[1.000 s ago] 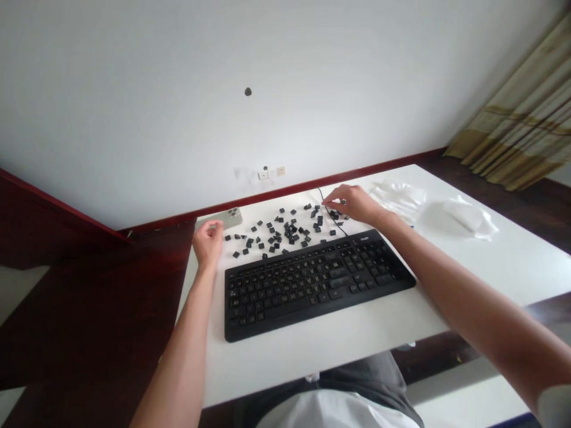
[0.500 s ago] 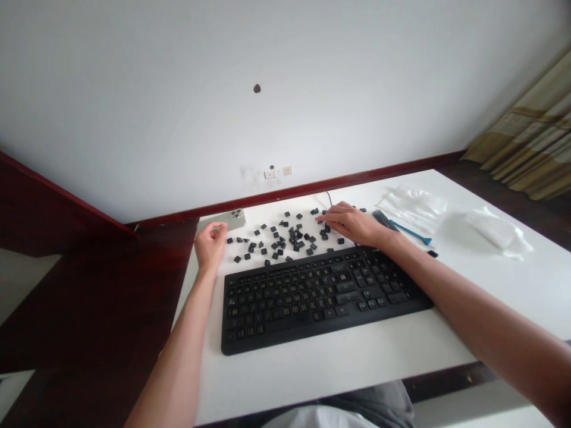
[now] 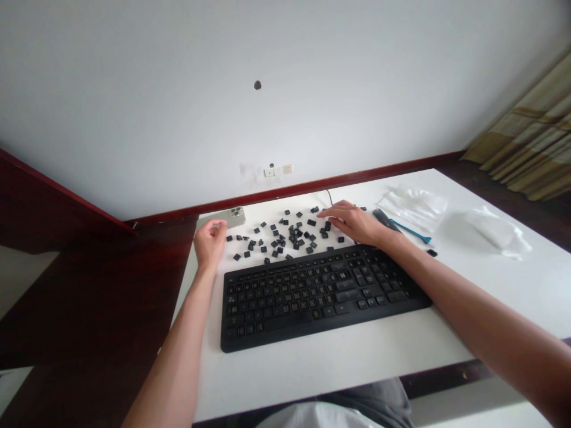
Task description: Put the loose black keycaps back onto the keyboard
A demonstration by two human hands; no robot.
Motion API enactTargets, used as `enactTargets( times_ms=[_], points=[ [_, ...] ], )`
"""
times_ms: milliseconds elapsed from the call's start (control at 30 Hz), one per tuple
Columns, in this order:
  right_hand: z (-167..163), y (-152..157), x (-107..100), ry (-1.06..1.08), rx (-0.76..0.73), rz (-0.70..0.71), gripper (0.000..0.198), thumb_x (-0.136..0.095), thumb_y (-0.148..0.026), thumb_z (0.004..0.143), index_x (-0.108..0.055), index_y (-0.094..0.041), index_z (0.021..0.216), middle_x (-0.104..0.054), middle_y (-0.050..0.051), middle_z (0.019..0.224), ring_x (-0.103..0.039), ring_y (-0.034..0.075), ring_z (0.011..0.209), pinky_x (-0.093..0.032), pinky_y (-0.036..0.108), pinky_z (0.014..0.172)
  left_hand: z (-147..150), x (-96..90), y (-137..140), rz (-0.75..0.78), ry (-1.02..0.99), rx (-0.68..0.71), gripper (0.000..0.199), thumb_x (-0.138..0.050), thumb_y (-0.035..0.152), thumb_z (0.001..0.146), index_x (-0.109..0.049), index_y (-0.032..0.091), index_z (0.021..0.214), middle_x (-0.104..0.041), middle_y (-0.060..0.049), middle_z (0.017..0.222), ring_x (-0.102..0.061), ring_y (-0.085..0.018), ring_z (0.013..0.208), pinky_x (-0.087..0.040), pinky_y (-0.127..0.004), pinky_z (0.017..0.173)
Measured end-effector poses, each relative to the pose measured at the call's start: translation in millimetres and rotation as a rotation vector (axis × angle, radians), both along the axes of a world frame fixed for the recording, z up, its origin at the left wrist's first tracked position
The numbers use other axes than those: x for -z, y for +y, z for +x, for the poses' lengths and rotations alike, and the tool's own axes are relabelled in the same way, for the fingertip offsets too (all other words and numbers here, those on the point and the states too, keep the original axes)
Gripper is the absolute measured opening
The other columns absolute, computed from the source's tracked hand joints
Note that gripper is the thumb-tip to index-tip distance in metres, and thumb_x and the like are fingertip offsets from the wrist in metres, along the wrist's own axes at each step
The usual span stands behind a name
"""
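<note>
The right hand (image 3: 357, 223) lies flat, fingers spread over loose keycaps (image 3: 289, 235) behind the keyboard (image 3: 312, 294), hiding some. The left hand (image 3: 209, 244) curls; whether it holds anything is unclear.

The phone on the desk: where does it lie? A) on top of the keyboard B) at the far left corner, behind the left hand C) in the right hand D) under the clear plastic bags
B: the phone lies at the table's far left corner, just behind the left hand, apart from the keyboard.
</note>
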State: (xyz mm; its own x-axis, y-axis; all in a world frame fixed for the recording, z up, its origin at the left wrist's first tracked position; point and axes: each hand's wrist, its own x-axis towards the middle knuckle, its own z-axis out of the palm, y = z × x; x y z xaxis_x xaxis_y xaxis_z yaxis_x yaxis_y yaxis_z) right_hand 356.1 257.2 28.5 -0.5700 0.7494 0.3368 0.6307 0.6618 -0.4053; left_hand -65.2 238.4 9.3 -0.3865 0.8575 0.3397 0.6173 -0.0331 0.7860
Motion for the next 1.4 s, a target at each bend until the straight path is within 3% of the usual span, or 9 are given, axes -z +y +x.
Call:
enactTargets(
  times_ms=[133, 333, 467, 633, 767, 900, 1033, 1233, 1400],
  points=[
    [-2.2, 0.6, -1.8, -0.047, -0.118, -0.002, 0.042, -0.047, -0.032, 0.11, -0.068, -0.029, 0.146, -0.075, 0.009, 0.137, -0.064, 0.03, 0.124, -0.051, 0.054, 0.109, -0.5, 1.2, -0.3, 0.002, 0.008, -0.003, 0.031, -0.065, 0.046, 0.085, -0.078, 0.019, 0.09, -0.048, 0.004, 0.052, -0.044, -0.014, 0.051, -0.032, -0.028, 0.058],
    [-5.8, 3.3, 1.5, -0.073, -0.207, -0.023, 0.041, -0.045, -0.034, 0.111, -0.073, -0.031, 0.141, -0.073, 0.006, 0.143, -0.061, 0.03, 0.134, -0.045, 0.054, 0.117, -1.1, 2.2, 0.0, -0.004, 0.011, -0.002, 0.03, -0.065, 0.045, 0.086, -0.078, 0.019, 0.09, -0.047, 0.005, 0.052, -0.044, -0.014, 0.052, -0.033, -0.028, 0.058],
    [-4.5, 3.3, 3.0, -0.024, -0.133, -0.038, 0.037, -0.052, -0.037, 0.108, -0.078, -0.029, 0.134, -0.079, 0.006, 0.131, -0.061, 0.031, 0.131, -0.052, 0.053, 0.111, -0.8, 1.5, 0.3, -0.002, 0.017, -0.003, 0.029, -0.065, 0.045, 0.086, -0.078, 0.019, 0.09, -0.048, 0.004, 0.052, -0.044, -0.014, 0.052, -0.034, -0.028, 0.058],
    [-3.1, 0.4, 0.0, 0.094, 0.069, -0.004, 0.022, -0.071, -0.04, 0.096, -0.085, -0.026, 0.107, -0.082, 0.008, 0.107, -0.074, 0.027, 0.1, -0.06, 0.043, 0.093, -0.3, 0.6, 0.8, -0.004, 0.012, 0.002, 0.03, -0.064, 0.046, 0.085, -0.077, 0.02, 0.089, -0.047, 0.004, 0.052, -0.044, -0.014, 0.052, -0.033, -0.028, 0.058],
    [-1.1, -9.8, -15.4, 0.112, 0.148, -0.028, 0.018, -0.072, -0.038, 0.093, -0.083, -0.025, 0.099, -0.082, 0.006, 0.103, -0.073, 0.022, 0.084, -0.059, 0.037, 0.081, 0.4, -0.1, 0.5, -0.004, 0.014, 0.005, 0.03, -0.064, 0.046, 0.085, -0.077, 0.019, 0.089, -0.048, 0.004, 0.053, -0.044, -0.014, 0.052, -0.033, -0.028, 0.058],
    [-0.1, -26.2, -41.2, 0.098, 0.079, -0.129, 0.017, -0.073, -0.036, 0.091, -0.082, -0.024, 0.099, -0.083, 0.004, 0.098, -0.076, 0.022, 0.086, -0.058, 0.034, 0.08, 1.0, -1.0, 0.2, 0.003, 0.033, -0.005, 0.032, -0.063, 0.046, 0.085, -0.077, 0.018, 0.09, -0.048, 0.004, 0.053, -0.043, -0.014, 0.052, -0.032, -0.028, 0.058],
    [-3.6, -39.5, -58.1, 0.103, -0.027, -0.241, 0.037, -0.077, -0.036, 0.089, -0.078, -0.026, 0.125, -0.085, 0.003, 0.105, -0.079, 0.024, 0.097, -0.061, 0.034, 0.083, 0.6, -0.6, 0.4, -0.01, 0.036, -0.008, 0.032, -0.062, 0.046, 0.085, -0.077, 0.018, 0.091, -0.046, 0.004, 0.052, -0.042, -0.014, 0.052, -0.033, -0.028, 0.058],
    [-7.7, -41.3, -54.3, -0.007, -0.151, -0.281, 0.02, -0.071, -0.03, 0.093, -0.083, -0.029, 0.109, -0.083, 0.002, 0.114, -0.077, 0.024, 0.1, -0.062, 0.037, 0.086, -3.5, 4.2, 3.5, 0.006, 0.043, -0.003, 0.032, -0.063, 0.047, 0.086, -0.077, 0.019, 0.09, -0.049, 0.003, 0.054, -0.043, -0.015, 0.053, -0.032, -0.027, 0.057],
    [-5.2, -36.6, -48.3, 0.0, -0.193, -0.293, 0.025, -0.066, -0.022, 0.092, -0.084, -0.028, 0.108, -0.08, 0.004, 0.115, -0.075, 0.022, 0.099, -0.061, 0.037, 0.089, -5.5, 6.5, 4.2, 0.023, 0.056, 0.009, 0.031, -0.064, 0.046, 0.085, -0.078, 0.018, 0.091, -0.047, 0.004, 0.052, -0.043, -0.014, 0.052, -0.032, -0.027, 0.057]
  ],
)
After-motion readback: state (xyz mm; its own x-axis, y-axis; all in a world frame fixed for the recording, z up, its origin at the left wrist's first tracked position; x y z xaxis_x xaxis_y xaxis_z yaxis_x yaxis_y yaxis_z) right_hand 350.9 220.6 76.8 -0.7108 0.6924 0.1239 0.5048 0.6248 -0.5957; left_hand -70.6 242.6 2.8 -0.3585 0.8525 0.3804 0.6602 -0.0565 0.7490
